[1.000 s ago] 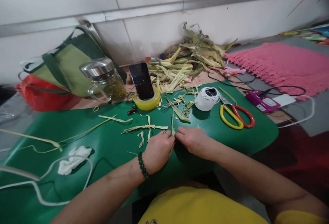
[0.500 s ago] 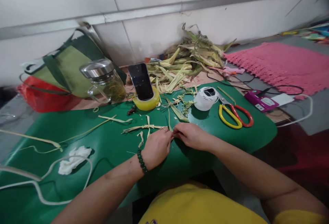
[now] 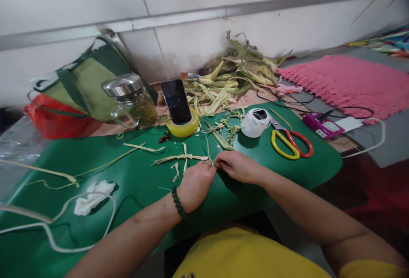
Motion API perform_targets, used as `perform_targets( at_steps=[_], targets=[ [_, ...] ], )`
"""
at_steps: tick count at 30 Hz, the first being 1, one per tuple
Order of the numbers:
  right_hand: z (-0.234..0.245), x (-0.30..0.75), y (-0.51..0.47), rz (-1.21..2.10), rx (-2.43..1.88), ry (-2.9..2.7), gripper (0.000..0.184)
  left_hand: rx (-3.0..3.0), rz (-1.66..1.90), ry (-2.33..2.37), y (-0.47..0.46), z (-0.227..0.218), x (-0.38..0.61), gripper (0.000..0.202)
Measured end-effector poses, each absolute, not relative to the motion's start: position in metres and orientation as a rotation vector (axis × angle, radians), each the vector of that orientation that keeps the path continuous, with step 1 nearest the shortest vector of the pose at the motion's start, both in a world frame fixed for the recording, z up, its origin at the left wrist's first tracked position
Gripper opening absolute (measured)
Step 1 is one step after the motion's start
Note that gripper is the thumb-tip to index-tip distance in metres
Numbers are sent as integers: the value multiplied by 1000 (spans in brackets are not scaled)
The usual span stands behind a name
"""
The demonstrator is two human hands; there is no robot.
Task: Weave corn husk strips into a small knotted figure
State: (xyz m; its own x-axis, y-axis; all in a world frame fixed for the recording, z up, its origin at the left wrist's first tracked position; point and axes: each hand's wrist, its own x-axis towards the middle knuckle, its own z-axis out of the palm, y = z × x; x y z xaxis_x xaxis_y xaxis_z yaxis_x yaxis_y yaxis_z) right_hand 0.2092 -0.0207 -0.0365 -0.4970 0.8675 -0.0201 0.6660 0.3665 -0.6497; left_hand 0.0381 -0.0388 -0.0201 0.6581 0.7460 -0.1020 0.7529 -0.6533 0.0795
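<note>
My left hand (image 3: 197, 183), with a green bead bracelet (image 3: 178, 202) at the wrist, is closed in a pinch. Right beside it my right hand (image 3: 236, 166) is pinched too, the fingertips of both meeting. A thin strip of corn husk (image 3: 208, 147) rises from between them, its lower end hidden by the fingers. Just left of the hands a knotted cross of husk strips (image 3: 183, 156) lies on the green mat (image 3: 137, 210). A small curled husk scrap (image 3: 175, 172) lies below it.
Behind stand a phone (image 3: 175, 99) on a yellow tape roll (image 3: 183, 129), a glass jar (image 3: 140, 107) and a husk pile (image 3: 236, 73). To the right are a white string roll (image 3: 254, 122), scissors (image 3: 290, 144) and a purple power strip (image 3: 322, 125). A white cable (image 3: 60, 248) loops at left.
The hands stay pinched together on the strip, and its free upper part leans slightly more to the left. More of the knotted cross's right end shows. The view has shifted slightly.
</note>
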Motion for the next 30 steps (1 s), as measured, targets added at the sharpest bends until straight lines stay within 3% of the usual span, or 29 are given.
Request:
perform_targets(
  at_steps=[7,13,17,22,26,30],
  targets=[
    [-45,217,-25,704,-1085,-2421,9,2791,-60,1189,-38,-19,39,22],
    [-44,208,-31,285,-1218,-2690,16,2772,-63,1211,-36,-22,36,20],
    [-45,206,-30,280,-1290,-2715,13,2645,44,1239,-30,-19,32,21],
    [-46,206,-28,324,-1349,-2303,15,2081,422,1405,-19,-13,24,20],
    [-44,203,-35,29,-1209,-2119,22,1339,466,1070,-19,-9,24,29],
    [-41,196,-42,-139,-1090,-2145,25,1124,606,902,-18,-9,23,39]
  ],
)
